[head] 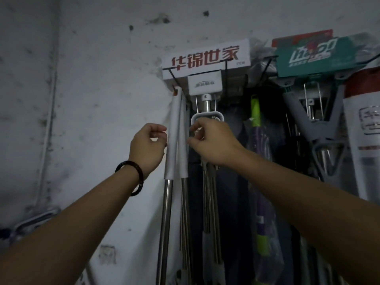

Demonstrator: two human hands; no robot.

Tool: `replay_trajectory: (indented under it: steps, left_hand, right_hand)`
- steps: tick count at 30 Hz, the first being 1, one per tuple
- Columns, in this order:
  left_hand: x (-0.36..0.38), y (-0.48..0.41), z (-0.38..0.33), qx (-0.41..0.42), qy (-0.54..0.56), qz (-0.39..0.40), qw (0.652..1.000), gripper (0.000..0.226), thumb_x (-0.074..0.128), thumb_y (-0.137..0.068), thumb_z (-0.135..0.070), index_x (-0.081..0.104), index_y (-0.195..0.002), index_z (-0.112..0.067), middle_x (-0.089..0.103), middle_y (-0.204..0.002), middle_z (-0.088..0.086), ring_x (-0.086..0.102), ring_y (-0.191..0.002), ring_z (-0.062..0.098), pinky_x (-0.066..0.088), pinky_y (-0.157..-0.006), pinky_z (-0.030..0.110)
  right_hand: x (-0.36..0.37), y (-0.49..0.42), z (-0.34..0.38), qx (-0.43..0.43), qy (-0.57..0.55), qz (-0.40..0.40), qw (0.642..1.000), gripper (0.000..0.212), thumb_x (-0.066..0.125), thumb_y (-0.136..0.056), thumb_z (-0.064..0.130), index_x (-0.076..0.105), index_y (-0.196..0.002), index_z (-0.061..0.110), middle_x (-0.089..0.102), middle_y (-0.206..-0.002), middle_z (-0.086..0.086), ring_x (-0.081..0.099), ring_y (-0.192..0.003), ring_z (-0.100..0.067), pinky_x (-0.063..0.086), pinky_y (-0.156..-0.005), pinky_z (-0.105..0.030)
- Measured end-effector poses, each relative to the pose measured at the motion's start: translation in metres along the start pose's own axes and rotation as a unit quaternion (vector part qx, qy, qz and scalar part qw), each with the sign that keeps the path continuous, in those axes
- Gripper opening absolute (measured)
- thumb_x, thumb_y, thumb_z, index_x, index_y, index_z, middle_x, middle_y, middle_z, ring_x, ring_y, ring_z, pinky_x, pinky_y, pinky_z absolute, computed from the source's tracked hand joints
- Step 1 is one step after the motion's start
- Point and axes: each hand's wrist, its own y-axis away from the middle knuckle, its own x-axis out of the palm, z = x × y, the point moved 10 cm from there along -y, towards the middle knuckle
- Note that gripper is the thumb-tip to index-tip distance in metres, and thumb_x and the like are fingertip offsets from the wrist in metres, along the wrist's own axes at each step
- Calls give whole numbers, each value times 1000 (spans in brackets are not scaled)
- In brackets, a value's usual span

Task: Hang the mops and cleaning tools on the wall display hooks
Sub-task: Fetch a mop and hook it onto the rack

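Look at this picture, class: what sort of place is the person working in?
Probably a shop's cleaning-goods display: boxed mop heads, one white with red characters and one teal, hang from black wire hooks on a stained wall, steel handles dangling below.

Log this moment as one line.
left hand: beside white-sleeved mop handles | right hand: at white loop | handles: hanging from hook

wall hooks (226, 64) | hung: white-label mop (205, 56), two white-gripped poles (173, 136), teal-label mop (316, 56)

white mop box (205, 58) reads 华锦世家 (red lettering)
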Motion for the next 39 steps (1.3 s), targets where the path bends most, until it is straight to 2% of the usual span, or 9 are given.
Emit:
replay_trajectory:
  steps: [4, 14, 18, 21, 25, 29, 33, 37, 39]
  left_hand:
    - [-8, -22, 14, -35, 22, 15, 999, 20, 56, -99, -10, 65, -116, -15, 68, -99, 3, 72, -95, 31, 63, -84, 48]
    - [10, -73, 50, -69, 80, 100, 989, 32, 56, -96, -10, 62, -123, -26, 70, -94, 6, 71, -90, 30, 63, -85, 52]
    - [43, -78, 71, -85, 128, 151, 977, 39, 51, -101, -7, 56, -134, -28, 72, -99, 15, 70, -89, 34, 58, -86, 59]
    - [64, -82, 88, -100, 180, 189, 960, 41, 54, -103, -12, 54, -138, -33, 73, -112, 25, 72, -96, 44, 59, -85, 58]
    - [82, -84, 98, -68, 191, 232, 952, 47, 51, -105, -24, 48, -149, -42, 69, -131, 11, 73, -90, 25, 60, -65, 27]
    - [93, -86, 108, -60, 206, 278, 936, 50, 48, -107, -24, 44, -148, -53, 71, -129, 1, 73, -104, 19, 63, -84, 35]
    - [97, -86, 108, -23, 178, 290, 940, 71, 47, -103, 0, 37, -152, -51, 77, -99, 2, 73, -75, 7, 61, -68, 27]
    - [104, -91, 119, -17, 182, 298, 937, 75, 49, -102, 0, 36, -151, -57, 76, -110, 2, 75, -95, 22, 64, -83, 49]
    - [108, -93, 123, -23, 204, 297, 933, 76, 51, -102, 0, 37, -149, -58, 77, -104, 3, 75, -92, 21, 64, -82, 49]
  right_hand:
    - [5, -17, 13, -22, 19, -1, 1000, 32, 73, -95, 38, 68, -118, 17, 73, -90, 2, 70, -83, -11, 62, -82, -36]
    - [10, -56, 39, 43, 85, -65, 993, 60, 77, -93, 43, 57, -143, 18, 67, -132, -3, 66, -116, -21, 49, -86, -28]
    - [22, -70, 38, 72, 100, -93, 988, 60, 79, -90, 44, 54, -137, 17, 65, -131, -8, 66, -117, -28, 59, -95, -44]
    - [28, -80, 46, 72, 147, -119, 979, 61, 78, -87, 46, 49, -133, 19, 66, -124, -11, 67, -112, -33, 61, -91, -52]
    - [35, -94, 52, 66, 208, -115, 969, 61, 80, -87, 27, 49, -139, 21, 68, -123, -12, 68, -114, -37, 61, -92, -53]
    - [38, -100, 46, 87, 206, -98, 970, 60, 85, -83, 35, 57, -133, 18, 67, -125, -10, 67, -113, -31, 62, -93, -50]
    - [41, -103, 41, 85, 198, -108, 971, 61, 89, -80, 36, 55, -128, 19, 66, -122, -9, 68, -109, -31, 63, -89, -50]
    - [43, -105, 37, 89, 166, -101, 977, 64, 93, -77, 32, 54, -126, 21, 64, -117, -6, 69, -103, -29, 66, -79, -48]
    - [41, -105, 36, 92, 148, -98, 980, 61, 94, -76, 30, 55, -123, 21, 64, -109, -4, 72, -93, -28, 67, -71, -46]
